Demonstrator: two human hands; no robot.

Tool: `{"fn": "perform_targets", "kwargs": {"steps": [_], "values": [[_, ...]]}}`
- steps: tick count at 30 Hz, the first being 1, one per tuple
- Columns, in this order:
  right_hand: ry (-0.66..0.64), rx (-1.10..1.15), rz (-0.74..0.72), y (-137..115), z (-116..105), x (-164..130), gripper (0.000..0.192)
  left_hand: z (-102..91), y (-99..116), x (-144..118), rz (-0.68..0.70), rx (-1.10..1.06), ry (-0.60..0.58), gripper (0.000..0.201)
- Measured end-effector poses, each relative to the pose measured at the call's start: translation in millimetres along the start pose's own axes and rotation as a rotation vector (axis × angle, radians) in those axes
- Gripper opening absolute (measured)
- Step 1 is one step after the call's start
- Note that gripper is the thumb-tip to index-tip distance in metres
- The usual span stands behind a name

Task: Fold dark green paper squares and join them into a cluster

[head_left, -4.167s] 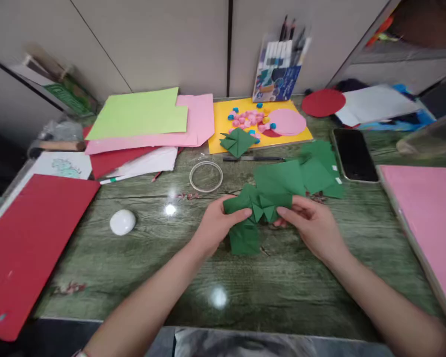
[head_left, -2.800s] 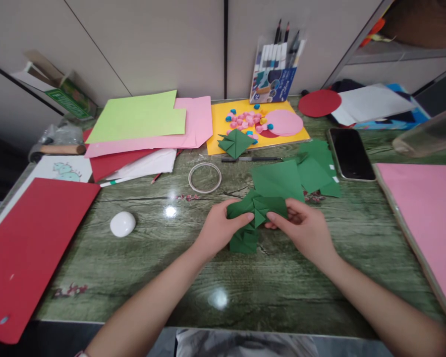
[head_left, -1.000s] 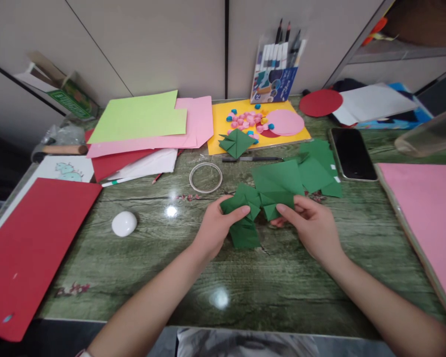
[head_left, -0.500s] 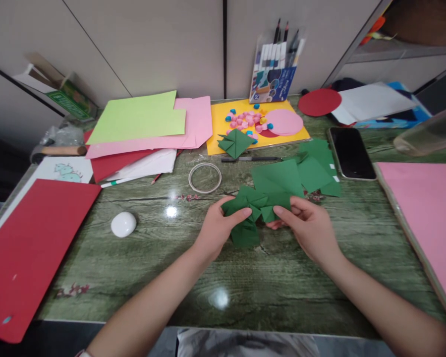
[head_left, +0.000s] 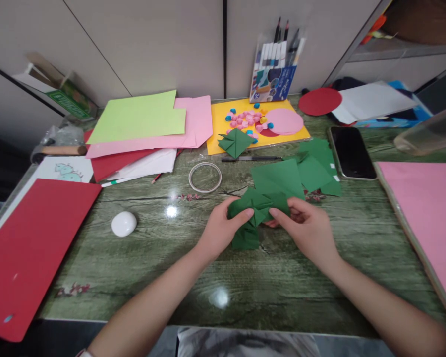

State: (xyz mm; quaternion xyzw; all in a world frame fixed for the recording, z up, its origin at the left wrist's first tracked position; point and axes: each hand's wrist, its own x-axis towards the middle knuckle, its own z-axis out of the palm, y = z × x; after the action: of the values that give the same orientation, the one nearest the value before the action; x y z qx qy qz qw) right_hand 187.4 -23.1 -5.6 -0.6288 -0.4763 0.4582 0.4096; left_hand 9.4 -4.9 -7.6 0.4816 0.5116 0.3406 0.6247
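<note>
Folded green paper (head_left: 260, 202) is pinched by the left hand (head_left: 222, 225) and the right hand (head_left: 311, 229) (green sheets (head_left: 277, 174) are seen just beyond).

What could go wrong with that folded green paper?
The left hand and right hand both pinch the folded green paper, so pulling unevenly might tear or crumple it. Green sheets lie just beyond it and might get nudged. If the pink balls on the yellow sheet aren't stuck down, a bump could scatter them.
</note>
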Motion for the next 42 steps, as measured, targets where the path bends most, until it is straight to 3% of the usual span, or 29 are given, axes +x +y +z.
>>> {"fn": "perform_targets", "kwargs": {"steps": [5,13,18,22,34,42], "values": [[-0.109,0.054,0.075,0.3,3.0,0.1,0.025,0.9,1.8,-1.9,0.06,0.152,0.008,0.02],[-0.144,0.133,0.133,0.6,4.2,1.4,0.027,-0.6,1.2,-1.8,0.059,0.197,0.013,0.018],[-0.161,0.226,0.134,5.3,3.0,2.9,0.027,-0.2,-3.3,0.3,0.019,0.036,0.039,0.022],[-0.167,0.344,0.114,8.2,1.9,3.9,0.038,0.5,-4.8,1.1,-0.013,-0.066,0.069,0.022],[-0.146,0.156,0.086,-0.2,4.7,-1.3,0.042,0.8,-5.3,1.0,-0.029,-0.118,0.058,0.018],[-0.123,0.094,0.052,-1.3,4.6,-3.0,0.043,3.9,1.9,-1.5,-0.13,-0.34,0.011,0.011]]}}
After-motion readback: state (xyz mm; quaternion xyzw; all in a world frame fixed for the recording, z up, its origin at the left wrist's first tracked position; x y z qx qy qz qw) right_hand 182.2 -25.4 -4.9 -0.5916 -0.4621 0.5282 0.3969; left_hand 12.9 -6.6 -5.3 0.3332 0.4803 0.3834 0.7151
